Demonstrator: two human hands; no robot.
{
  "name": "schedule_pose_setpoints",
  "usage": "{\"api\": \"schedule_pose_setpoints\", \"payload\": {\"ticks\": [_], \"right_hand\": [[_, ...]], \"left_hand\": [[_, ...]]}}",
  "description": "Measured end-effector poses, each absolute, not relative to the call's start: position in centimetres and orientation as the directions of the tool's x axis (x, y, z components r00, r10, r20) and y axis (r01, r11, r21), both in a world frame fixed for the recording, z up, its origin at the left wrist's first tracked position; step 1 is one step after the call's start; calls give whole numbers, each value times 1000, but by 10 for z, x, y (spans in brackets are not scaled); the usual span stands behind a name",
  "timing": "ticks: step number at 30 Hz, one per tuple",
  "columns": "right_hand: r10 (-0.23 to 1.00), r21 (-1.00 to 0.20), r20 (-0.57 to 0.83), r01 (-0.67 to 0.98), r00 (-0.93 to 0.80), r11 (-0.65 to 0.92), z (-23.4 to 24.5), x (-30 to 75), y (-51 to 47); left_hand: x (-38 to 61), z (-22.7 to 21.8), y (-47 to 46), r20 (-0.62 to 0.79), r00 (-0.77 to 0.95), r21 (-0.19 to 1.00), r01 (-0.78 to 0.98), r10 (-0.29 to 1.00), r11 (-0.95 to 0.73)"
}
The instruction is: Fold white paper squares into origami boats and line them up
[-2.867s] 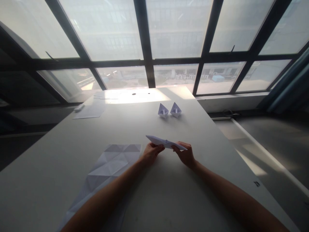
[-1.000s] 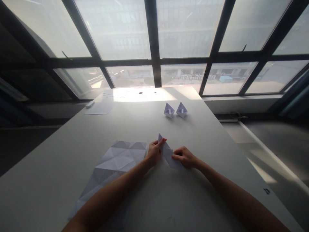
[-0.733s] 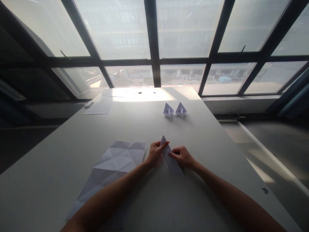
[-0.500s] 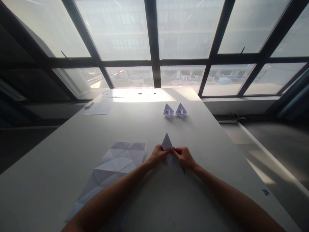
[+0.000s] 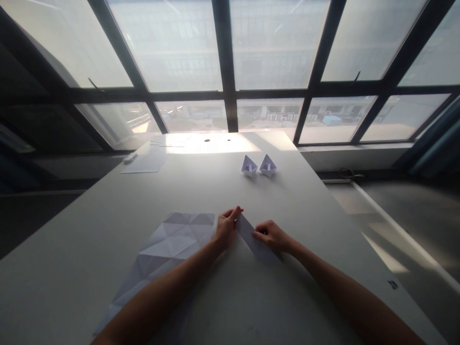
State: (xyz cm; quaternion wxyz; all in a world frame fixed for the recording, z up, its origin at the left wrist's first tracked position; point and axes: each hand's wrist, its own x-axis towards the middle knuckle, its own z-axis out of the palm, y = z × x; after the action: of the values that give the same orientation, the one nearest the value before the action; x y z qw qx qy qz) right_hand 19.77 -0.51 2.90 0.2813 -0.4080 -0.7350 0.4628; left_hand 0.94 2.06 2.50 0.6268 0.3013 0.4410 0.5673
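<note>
White table (image 5: pixel 305 206) before a dark-framed window (image 5: pixel 194 48), sunlight across the table's far end; a blue curtain (image 5: pixel 431 139) hangs at about 2 o'clock. Clock positions are taken about the folded paper (image 5: pixel 253 244), with 12 toward the window. The folded paper lies between the two hands, slanting from 10 to 4 o'clock; whether it touches the table cannot be told. The left hand (image 5: pixel 227 227), at 10 o'clock, pinches its upper end between thumb and fingers. The right hand (image 5: pixel 272 235), near 3 o'clock, has its fingers curled and pinches the paper's upper long edge. At 9 o'clock, just beside the left hand, lies a large creased sheet (image 5: pixel 174 235), partly under the left forearm. At 12 o'clock stand one paper boat (image 5: pixel 249 167) and its twin (image 5: pixel 268 166), side by side; at 10 o'clock, a flat sheet (image 5: pixel 143 163).

Technique: the step appears to be the working of a folded edge. It is probably best done with the left pinch steady at the tip, the layers kept flush and the right thumb pressing evenly along the edge; a hard pull could tear or skew the thin point.

Lettering: no brand or label is legible. A dark mark (image 5: pixel 393 285), between 3 and 4 o'clock, is too small to read.
</note>
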Motion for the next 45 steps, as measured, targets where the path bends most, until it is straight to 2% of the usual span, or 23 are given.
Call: {"api": "schedule_pose_setpoints", "payload": {"ticks": [2,5,8,11,14,18,22,32,34,37,40,45], "right_hand": [[893,-918,81,317,-443,240,27,195,-7],[943,-937,152,261,-295,232,23,191,-7],[961,-949,159,234,-225,212,19,189,-5],[956,-946,129,255,-263,198,19,189,-4],[936,-933,77,307,-343,190,21,190,-4],[929,-926,38,335,-369,171,22,190,-5],[939,-924,74,330,-336,191,21,190,-4],[932,-919,128,313,-339,240,21,194,-7],[931,-874,192,378,-310,306,22,195,-9],[896,-702,342,556,-284,444,26,196,-13],[857,-571,368,640,-361,514,33,196,-18],[859,-621,326,596,-395,510,38,198,-21]], "left_hand": [[9,29,18,-197,95,900,-377,976,219],[10,37,10,-176,320,963,-142,931,231],[12,41,4,-126,302,989,-37,945,143],[12,35,5,-70,244,987,-121,967,102],[10,26,13,-33,157,951,-298,987,79],[7,19,25,-66,19,852,-519,998,67],[3,17,33,-115,-66,777,-628,991,48],[1,14,35,-124,-90,761,-648,988,36],[1,16,34,-118,-55,771,-634,992,56],[4,21,30,-101,77,775,-619,992,127],[8,28,23,-110,186,804,-561,976,198],[13,33,14,-154,189,819,-524,970,232]]}}
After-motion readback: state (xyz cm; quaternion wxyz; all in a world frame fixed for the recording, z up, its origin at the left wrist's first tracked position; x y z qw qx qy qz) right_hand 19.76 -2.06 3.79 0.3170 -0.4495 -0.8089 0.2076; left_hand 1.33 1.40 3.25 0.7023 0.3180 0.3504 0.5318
